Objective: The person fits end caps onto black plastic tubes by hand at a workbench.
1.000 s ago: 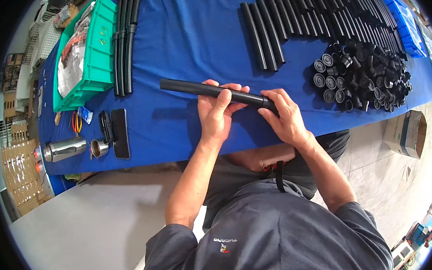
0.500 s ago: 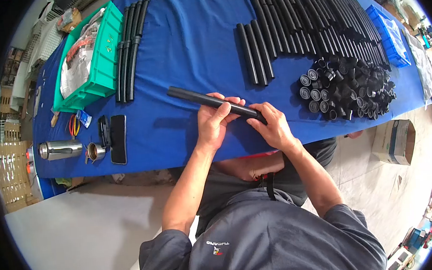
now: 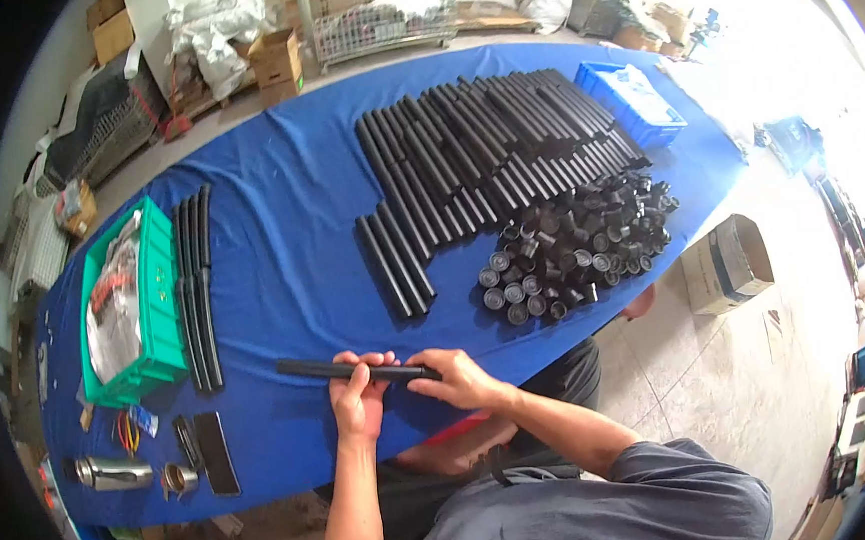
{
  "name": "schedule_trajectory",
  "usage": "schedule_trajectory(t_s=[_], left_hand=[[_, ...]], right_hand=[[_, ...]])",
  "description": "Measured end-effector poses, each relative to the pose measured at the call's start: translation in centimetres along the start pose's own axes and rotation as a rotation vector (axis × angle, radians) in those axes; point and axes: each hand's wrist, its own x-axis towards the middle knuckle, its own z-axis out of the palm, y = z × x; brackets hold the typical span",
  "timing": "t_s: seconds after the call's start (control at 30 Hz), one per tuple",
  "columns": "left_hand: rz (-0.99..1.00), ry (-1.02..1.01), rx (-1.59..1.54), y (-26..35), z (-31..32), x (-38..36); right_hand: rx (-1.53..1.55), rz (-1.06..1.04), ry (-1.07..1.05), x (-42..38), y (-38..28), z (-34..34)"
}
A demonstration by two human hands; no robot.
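A black tube (image 3: 304,367) lies crosswise in both hands, just above the blue cloth near the table's front edge. My left hand (image 3: 359,408) wraps its fingers and thumb around the tube's middle. On the right end of the same tube, my right hand (image 3: 460,378) is closed, its fingers covering that tip. Beyond the hands lie many black tubes (image 3: 444,154) in overlapping rows. A heap of short black caps (image 3: 577,250) sits to the right, several showing round ringed faces. More black tubes (image 3: 196,287) stand in a narrow group at the left.
On the left is a green crate (image 3: 161,309) with plastic-wrapped contents. Near it are a steel flask (image 3: 116,473), a metal cup (image 3: 178,478) and a phone (image 3: 217,456). A blue bin (image 3: 643,125) is at the far right; a cardboard box (image 3: 728,264) stands on the floor.
The camera view has swung upward and to the right, so the table's far edge and the room behind now show. Both hands keep their hold on the tube.
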Motion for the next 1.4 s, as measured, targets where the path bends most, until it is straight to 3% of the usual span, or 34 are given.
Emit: schedule_trajectory(t_s=[0.17, 0.3, 0.73, 0.9, 1.03, 1.23, 1.4], left_hand=[[-0.004, -0.003, 0.005, -0.1, -0.1, 0.1], [-0.020, 0.082, -0.015, 0.2, 1.1, 0.0], [-0.017, 0.018, -0.068, 0.1, -0.2, 0.2], [-0.014, 0.028, -0.074, 0.1, 0.0, 0.2], [-0.003, 0.020, -0.090, 0.1, -0.4, 0.2], [-0.029, 0.055, -0.123, 0.2, 0.2, 0.2], [-0.025, 0.007, -0.101, 0.0, -0.6, 0.3]], right_hand=[[-0.012, 0.004, 0.008, -0.2, -0.4, 0.0], [-0.251, -0.103, 0.095, -0.8, -1.3, 1.1], [-0.078, 0.015, -0.085, -0.1, -1.5, 0.4], [-0.087, -0.030, -0.024, 0.0, -1.1, 0.8], [-0.022, 0.073, 0.008, -0.2, -1.8, 1.1], [-0.297, -0.081, 0.051, -0.2, -1.7, 1.4], [-0.251, -0.141, 0.083, -0.3, -0.8, 1.6]])
